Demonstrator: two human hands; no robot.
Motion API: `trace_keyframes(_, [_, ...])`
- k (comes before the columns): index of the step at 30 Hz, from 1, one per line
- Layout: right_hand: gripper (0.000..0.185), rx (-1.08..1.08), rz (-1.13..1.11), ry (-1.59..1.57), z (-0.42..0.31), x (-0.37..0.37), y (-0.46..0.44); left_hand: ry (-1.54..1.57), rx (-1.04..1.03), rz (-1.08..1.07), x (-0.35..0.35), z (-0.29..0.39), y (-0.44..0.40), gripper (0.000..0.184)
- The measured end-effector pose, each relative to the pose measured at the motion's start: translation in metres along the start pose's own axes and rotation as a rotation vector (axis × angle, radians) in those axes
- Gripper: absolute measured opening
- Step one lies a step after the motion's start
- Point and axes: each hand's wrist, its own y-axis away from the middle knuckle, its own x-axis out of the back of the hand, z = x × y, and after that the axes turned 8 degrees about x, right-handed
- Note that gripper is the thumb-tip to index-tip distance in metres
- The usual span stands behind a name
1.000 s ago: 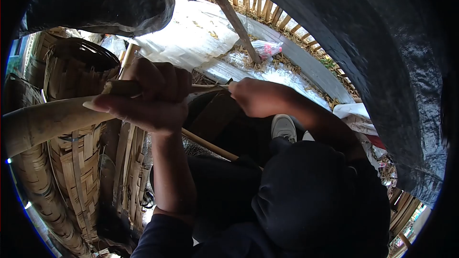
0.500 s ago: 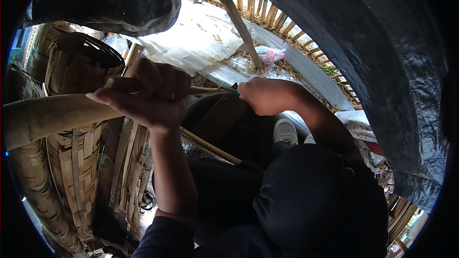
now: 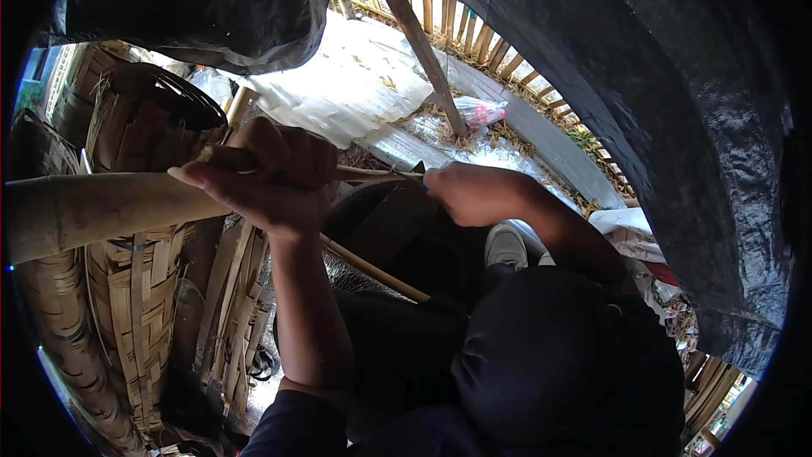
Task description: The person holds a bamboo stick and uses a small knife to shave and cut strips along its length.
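My left hand (image 3: 283, 173) is wrapped round a short wooden handle (image 3: 227, 158), whose blunt end sticks out past the thumb. From the other side of that fist a thin shaft (image 3: 364, 174) runs toward my right hand (image 3: 474, 193). The right fingers are pinched together by a small dark tip and a bit of blue; what exactly they hold is too small to name. Behind the left fist lies a thick bamboo pole (image 3: 110, 211), coming in from the left edge.
Tall woven bamboo baskets (image 3: 139, 296) stand at the left. A leaning wooden post (image 3: 419, 42) and a plastic bag (image 3: 480, 112) are beyond the hands. Dark tarps (image 3: 668, 110) hang at the right and upper left. A thin rod (image 3: 376, 271) slants below the hands.
The view has shifted slightly. My right hand has moved a little down and right relative to the left one, which keeps its grip on the handle.
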Motion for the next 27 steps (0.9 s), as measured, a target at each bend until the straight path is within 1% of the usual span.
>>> trace_keyframes(1, [0.014, -0.144, -0.087, 0.006, -0.009, 0.009, 0.003, -0.004, 0.01, 0.008, -0.001, -0.002, 0.003, 0.067])
trace_keyframes(2, [0.014, -0.143, -0.092, 0.002, -0.007, 0.003, 0.0, -0.016, -0.016, -0.031, -0.007, -0.006, 0.004, 0.067])
trace_keyframes(4, [0.013, -0.054, 0.085, 0.004, 0.002, -0.014, -0.011, -0.019, -0.047, -0.081, -0.012, -0.009, 0.002, 0.067])
trace_keyframes(6, [0.015, -0.096, 0.068, 0.007, 0.008, -0.015, -0.013, -0.031, -0.018, -0.082, -0.007, -0.006, 0.002, 0.067])
trace_keyframes(8, [0.015, 0.025, 0.066, 0.022, 0.005, -0.004, 0.003, 0.019, 0.009, -0.092, 0.001, -0.004, -0.002, 0.067])
trace_keyframes(9, [0.013, -0.064, -0.065, 0.001, 0.003, 0.007, 0.006, 0.01, -0.002, -0.085, -0.002, -0.006, -0.002, 0.067])
trace_keyframes(10, [0.012, -0.082, -0.058, 0.102, 0.002, 0.01, 0.005, 0.001, -0.011, -0.074, -0.006, -0.007, 0.0, 0.068])
trace_keyframes(11, [0.013, -0.074, -0.067, 0.081, 0.005, 0.005, -0.002, -0.029, -0.01, -0.147, -0.017, -0.013, 0.003, 0.068])
trace_keyframes(14, [0.015, -0.096, -0.077, 0.052, 0.0, 0.005, -0.005, -0.077, -0.002, -0.129, -0.028, -0.02, 0.009, 0.068])
trace_keyframes(16, [0.015, -0.115, -0.085, 0.039, -0.004, 0.008, 0.0, -0.028, 0.012, -0.11, -0.017, -0.012, 0.001, 0.069])
trace_keyframes(18, [0.014, -0.093, -0.004, 0.093, -0.001, 0.005, 0.011, 0.015, 0.037, -0.073, -0.013, -0.011, 0.001, 0.069])
trace_keyframes(19, [0.014, -0.053, 0.062, 0.068, 0.004, -0.005, 0.007, -0.014, 0.005, -0.109, -0.017, -0.014, 0.003, 0.069])
trace_keyframes(20, [0.014, -0.053, 0.059, 0.069, 0.01, -0.013, 0.0, -0.041, -0.032, -0.153, -0.02, -0.017, 0.002, 0.068])
trace_keyframes(22, [0.015, -0.084, 0.101, 0.033, 0.011, -0.019, -0.014, -0.025, -0.023, -0.135, -0.018, -0.015, 0.0, 0.068])
trace_keyframes(24, [0.014, -0.09, 0.072, 0.043, 0.01, -0.012, -0.007, -0.014, -0.016, -0.122, -0.006, -0.007, -0.005, 0.067])
trace_keyframes(26, [0.012, -0.011, 0.074, 0.029, 0.005, -0.004, 0.008, 0.004, -0.038, 0.01, 0.015, 0.001, -0.008, 0.066])
trace_keyframes(27, [0.012, -0.103, -0.028, 0.046, -0.001, 0.005, 0.005, -0.004, -0.048, -0.038, 0.015, 0.0, -0.007, 0.066])
